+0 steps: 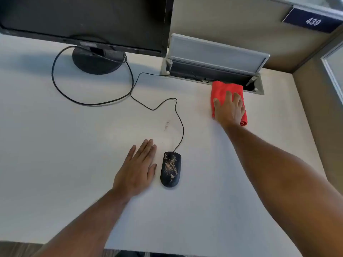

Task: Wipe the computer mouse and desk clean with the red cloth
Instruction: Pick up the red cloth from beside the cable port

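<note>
A black wired computer mouse point(170, 169) lies on the white desk point(55, 145), its top speckled with tan dirt. A small smudge of dirt point(166, 125) marks the desk just beyond it. My left hand point(137, 169) rests flat on the desk right beside the mouse's left side, fingers extended, holding nothing. The folded red cloth point(220, 89) lies at the far right, next to the open cable hatch. My right hand point(229, 108) lies palm-down on top of the cloth, fingers spread over it, not curled around it.
A black monitor point(83, 21) on a round stand point(96, 60) stands at the back left. The mouse cable point(133, 84) loops across the desk into the open grey cable hatch point(213, 58). Partition walls close the back and right side, with a blue sign point(311, 21).
</note>
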